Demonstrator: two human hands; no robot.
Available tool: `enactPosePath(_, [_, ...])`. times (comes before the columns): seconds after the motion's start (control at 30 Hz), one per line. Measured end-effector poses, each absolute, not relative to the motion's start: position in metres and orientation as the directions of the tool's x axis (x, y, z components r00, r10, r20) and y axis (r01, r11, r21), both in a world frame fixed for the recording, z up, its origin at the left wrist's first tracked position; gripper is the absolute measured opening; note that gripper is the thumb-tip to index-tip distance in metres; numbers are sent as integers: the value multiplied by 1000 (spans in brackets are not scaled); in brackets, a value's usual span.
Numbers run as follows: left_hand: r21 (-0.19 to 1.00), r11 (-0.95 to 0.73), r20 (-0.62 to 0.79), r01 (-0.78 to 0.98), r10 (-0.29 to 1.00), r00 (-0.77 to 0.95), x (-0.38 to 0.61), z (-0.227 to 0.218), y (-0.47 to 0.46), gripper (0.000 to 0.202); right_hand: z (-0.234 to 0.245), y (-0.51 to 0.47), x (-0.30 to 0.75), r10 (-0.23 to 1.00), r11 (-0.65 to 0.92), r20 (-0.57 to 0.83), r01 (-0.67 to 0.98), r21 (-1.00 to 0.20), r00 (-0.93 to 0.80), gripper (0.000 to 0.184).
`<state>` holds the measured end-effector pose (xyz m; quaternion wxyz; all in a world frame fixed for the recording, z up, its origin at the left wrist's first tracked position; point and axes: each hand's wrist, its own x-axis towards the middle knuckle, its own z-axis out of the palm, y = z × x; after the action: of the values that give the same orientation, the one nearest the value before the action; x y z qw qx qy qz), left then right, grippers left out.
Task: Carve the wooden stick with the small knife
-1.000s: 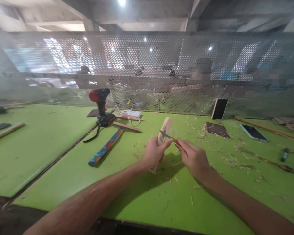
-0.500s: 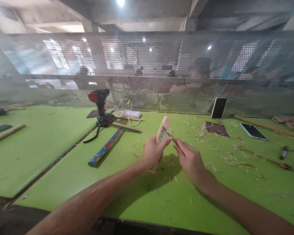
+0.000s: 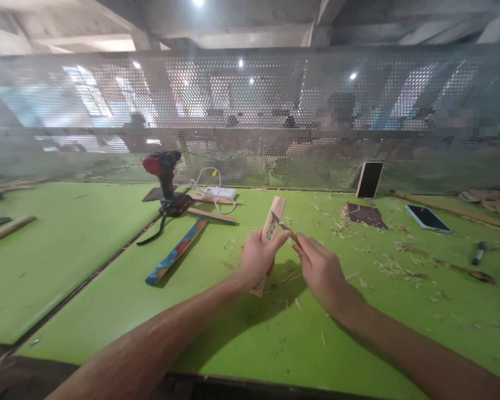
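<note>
My left hand (image 3: pixel 256 253) is closed around a flat pale strip of wood (image 3: pixel 279 206) with a red and green pattern on its face. The strip is tilted, its upper end pointing away from me and its lower end showing below the hand. A carving knife (image 3: pixel 290 234) with a wooden handle is gripped in my right hand (image 3: pixel 320 266). Its blade lies on the patterned face of the strip. My left thumb reaches toward the knife, near the base of the blade; whether it touches is unclear.
On the green table (image 3: pixel 233 339), a cordless drill (image 3: pixel 166 180), a blue painted strip (image 3: pixel 177 253) and a white power bank (image 3: pixel 219 193) stand left. To the right are a propped phone (image 3: pixel 370 180), a flat phone (image 3: pixel 428 218), brown sandpaper-like sheet (image 3: pixel 365 215) and wood shavings. Behind rises a perforated screen (image 3: pixel 250 122).
The knife and the wood strip keep nearly the same pose in my hands. The whole view has shifted slightly, with things appearing a little further left.
</note>
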<state>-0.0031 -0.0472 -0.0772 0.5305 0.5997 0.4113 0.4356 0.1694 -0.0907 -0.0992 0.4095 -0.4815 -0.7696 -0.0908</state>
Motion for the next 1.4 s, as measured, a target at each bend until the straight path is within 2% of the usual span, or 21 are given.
enactPosePath(0.43, [994,-108,104,1,957,272,2,-81,-47,46,-107,-106,149,676,483,724,825,-293,-139,54])
enactPosePath(0.63, [994,-104,104,-14,952,289,3,-79,-48,45,-110,-107,146,672,479,733,816,-324,-104,53])
enactPosePath(0.83, [994,-104,86,38,942,326,-1,-78,-46,45,-99,-84,179,694,485,697,832,-270,-179,40])
enactPosePath(1.0, [987,-59,7,153,948,317,-4,-73,-45,26,-80,-71,206,689,450,677,885,-118,-260,38])
enactPosePath(1.13, [979,-40,-28,202,946,323,-5,-66,-46,19,-75,-66,212,678,446,668,894,-43,-306,36])
enactPosePath(1.23, [976,-19,-53,217,946,319,-6,-64,-47,16,-74,-61,222,686,431,664,901,-43,-297,36])
enactPosePath(1.4, [970,-4,-90,244,923,374,-5,-66,-51,15,-71,-43,256,661,321,738,941,-110,-139,35])
